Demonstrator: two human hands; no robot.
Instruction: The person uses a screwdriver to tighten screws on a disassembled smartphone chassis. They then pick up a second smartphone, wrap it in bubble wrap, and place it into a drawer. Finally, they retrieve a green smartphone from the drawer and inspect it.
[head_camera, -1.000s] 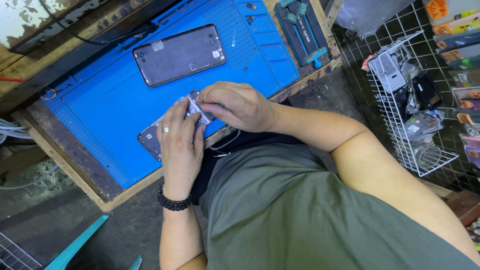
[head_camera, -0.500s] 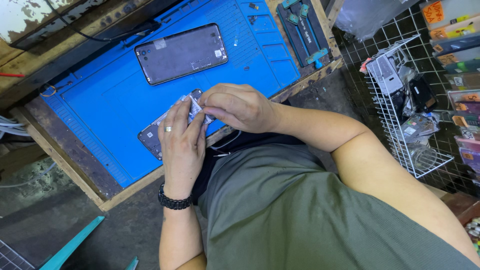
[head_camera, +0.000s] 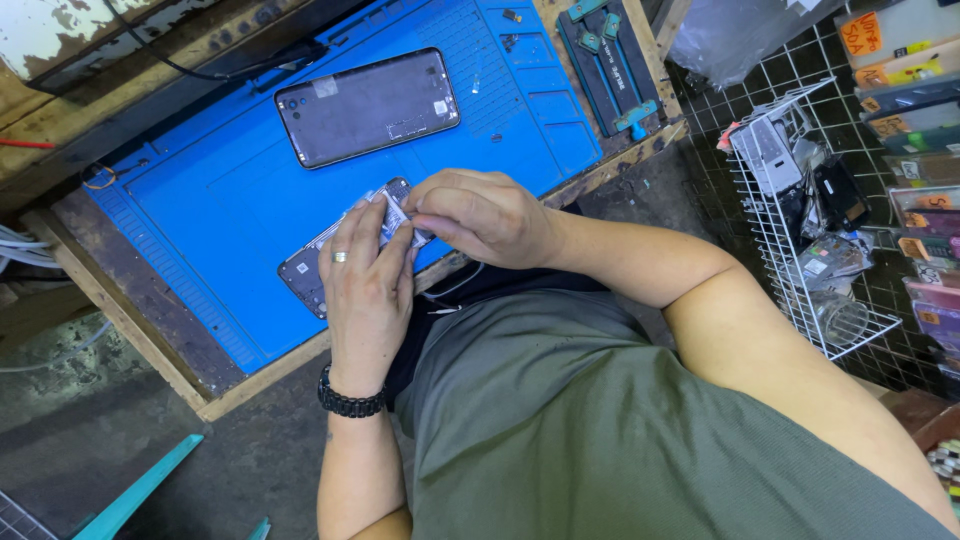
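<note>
Below, a blue mat (head_camera: 200, 215) covers an old wooden table (head_camera: 120, 310) with worn edges. Near its front edge lies an open phone (head_camera: 305, 270); the left hand (head_camera: 365, 285) lies flat on it, fingers pressing, and the right hand (head_camera: 480, 215) pinches a small part over it. Farther away rests a dark back cover (head_camera: 365, 108). At right stands a white wire rack (head_camera: 800, 270).

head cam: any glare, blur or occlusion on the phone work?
Head view: sharp, evenly lit, no motion blur; faint sheen on the detached panel; left hand and right hand cover most of the opened phone; the blue mat shows only soft shadows.
</note>
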